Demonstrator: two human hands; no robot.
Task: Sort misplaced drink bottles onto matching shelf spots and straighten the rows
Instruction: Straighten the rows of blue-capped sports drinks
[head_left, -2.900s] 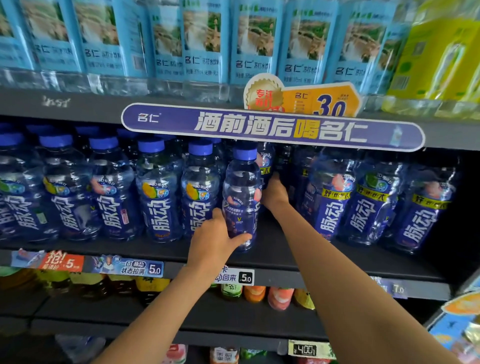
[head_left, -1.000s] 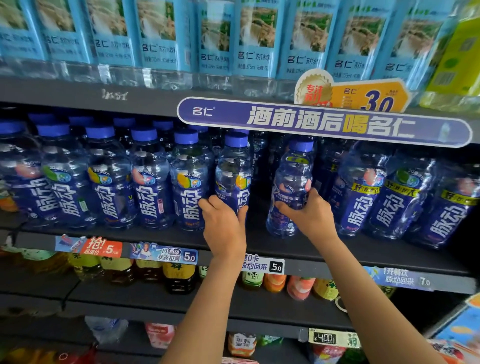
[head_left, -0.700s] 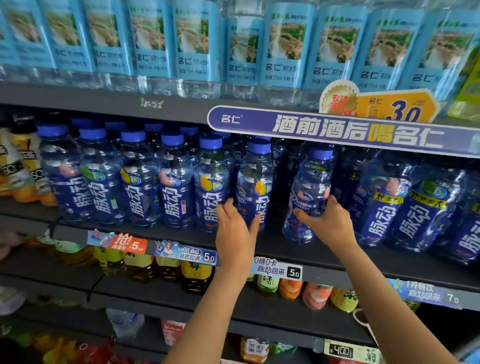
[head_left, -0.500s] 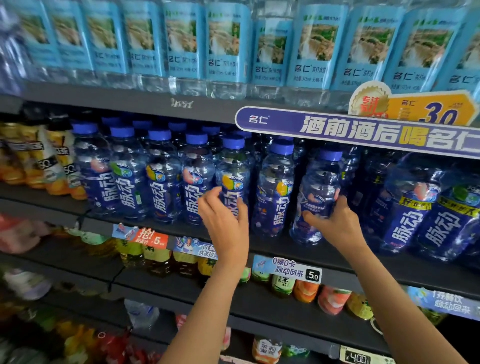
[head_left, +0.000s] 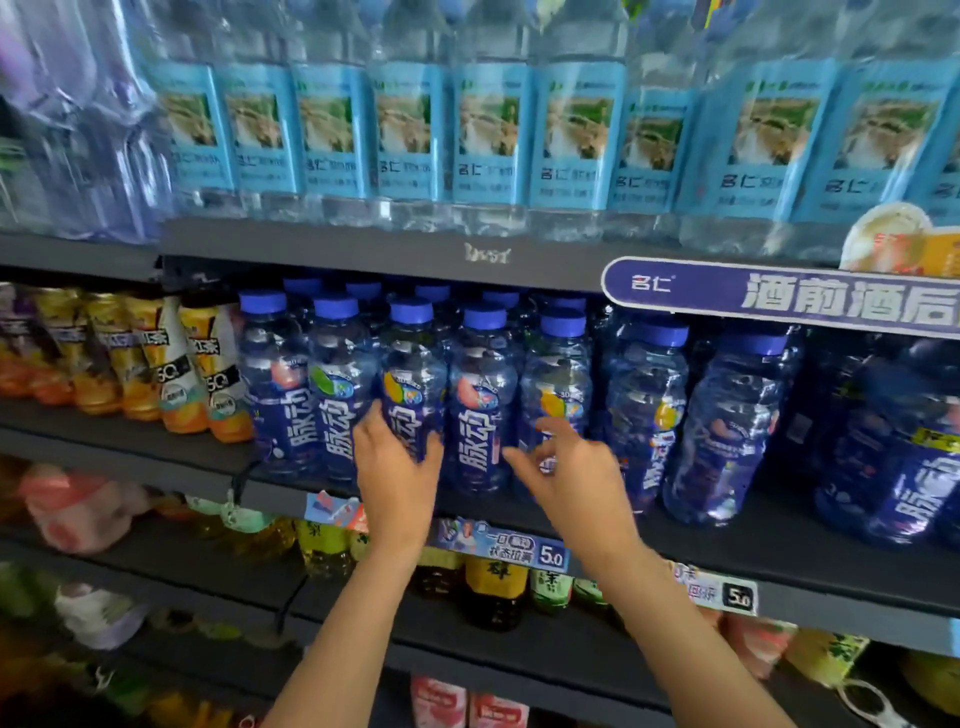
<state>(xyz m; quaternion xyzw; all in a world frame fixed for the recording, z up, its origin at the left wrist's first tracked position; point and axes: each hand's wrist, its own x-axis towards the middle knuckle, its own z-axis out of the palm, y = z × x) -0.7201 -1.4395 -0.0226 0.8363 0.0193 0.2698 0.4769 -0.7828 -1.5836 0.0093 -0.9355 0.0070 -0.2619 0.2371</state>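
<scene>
Blue-capped drink bottles with dark blue labels stand in rows on the middle shelf. My left hand grips the lower half of the front bottle with a yellow fruit mark, thumb on its left side and fingers on its right. My right hand is blurred, its fingers spread loosely in front of another yellow-marked front bottle; it holds nothing. A peach-marked bottle stands alone further right, nearer the shelf edge.
Light-blue-labelled water bottles fill the top shelf. Orange and yellow juice bottles stand left of the blue row. A purple sign juts out at right. Price tags line the shelf edge, with tea bottles below.
My right hand has let go of the peach-marked bottle and moved left. My left hand has shifted left along the row to another bottle. The view has swung left.
</scene>
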